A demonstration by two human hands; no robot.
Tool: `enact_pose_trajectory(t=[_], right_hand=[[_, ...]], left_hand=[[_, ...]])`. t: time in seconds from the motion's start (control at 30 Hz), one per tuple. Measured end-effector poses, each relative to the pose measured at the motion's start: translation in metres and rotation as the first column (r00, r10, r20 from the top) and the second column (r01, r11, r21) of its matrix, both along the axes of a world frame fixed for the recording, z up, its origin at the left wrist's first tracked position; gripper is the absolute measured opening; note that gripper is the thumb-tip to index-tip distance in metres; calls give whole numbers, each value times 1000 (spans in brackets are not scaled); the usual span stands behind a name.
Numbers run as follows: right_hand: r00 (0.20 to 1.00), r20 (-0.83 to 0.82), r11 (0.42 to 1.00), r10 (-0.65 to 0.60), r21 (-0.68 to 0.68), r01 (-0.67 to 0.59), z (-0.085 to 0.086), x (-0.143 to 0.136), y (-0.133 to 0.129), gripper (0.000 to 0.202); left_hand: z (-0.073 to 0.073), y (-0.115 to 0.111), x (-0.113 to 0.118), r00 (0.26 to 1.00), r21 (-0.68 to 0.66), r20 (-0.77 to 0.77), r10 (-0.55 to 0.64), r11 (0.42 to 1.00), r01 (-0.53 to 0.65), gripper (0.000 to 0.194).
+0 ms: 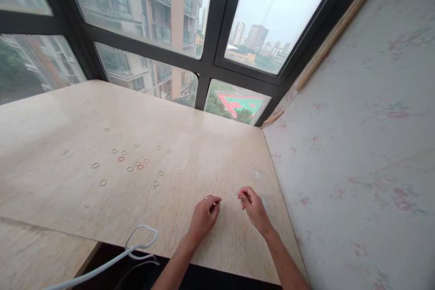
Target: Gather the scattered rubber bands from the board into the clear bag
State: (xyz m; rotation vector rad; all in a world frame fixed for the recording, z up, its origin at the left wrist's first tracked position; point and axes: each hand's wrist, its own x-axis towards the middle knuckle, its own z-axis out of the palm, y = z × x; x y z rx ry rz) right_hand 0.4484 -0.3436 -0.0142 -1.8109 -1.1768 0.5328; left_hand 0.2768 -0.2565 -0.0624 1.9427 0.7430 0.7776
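Several thin rings lie scattered over the left part of the pale marble-patterned sill, among them a reddish ring (pixel 121 159) and a greenish ring (pixel 103 182). My left hand (pixel 205 214), with a ring on one finger, is just above the sill near its front, fingers curled together; whatever they hold, if anything, is too small to tell. To its right, my right hand (pixel 250 205) has thumb and fingers pinched together, with a faint, tiny thing at the fingertips that I cannot make out. The two hands are apart.
A white cable (pixel 102 266) loops over the front edge at the lower left. Clear plastic pieces (pixel 268 204) lie beside my right hand, near the flowered wall (pixel 356 145). Dark-framed windows (pixel 207 54) stand along the back of the sill (pixel 190 145).
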Motion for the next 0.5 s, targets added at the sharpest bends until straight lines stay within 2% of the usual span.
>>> enact_pose_trajectory(t=[0.13,0.27,0.4,0.5], right_hand=[[989,-8,989,-148,-30,148,0,16,-40,34],[959,58,957,-276,-77,280,2,32,-62,40],[923,220,938,-315,-79,339,5,42,-71,42],[904,321,945,-281,-73,319,5,46,-74,41]], left_hand=[[-2,2,1,1000,16,12,2,1000,-2,18],[-3,3,1,1000,23,25,5,1000,-6,18],[-4,3,1,999,26,40,10,1000,-11,17],[-4,4,1,999,16,44,3,1000,-4,18]])
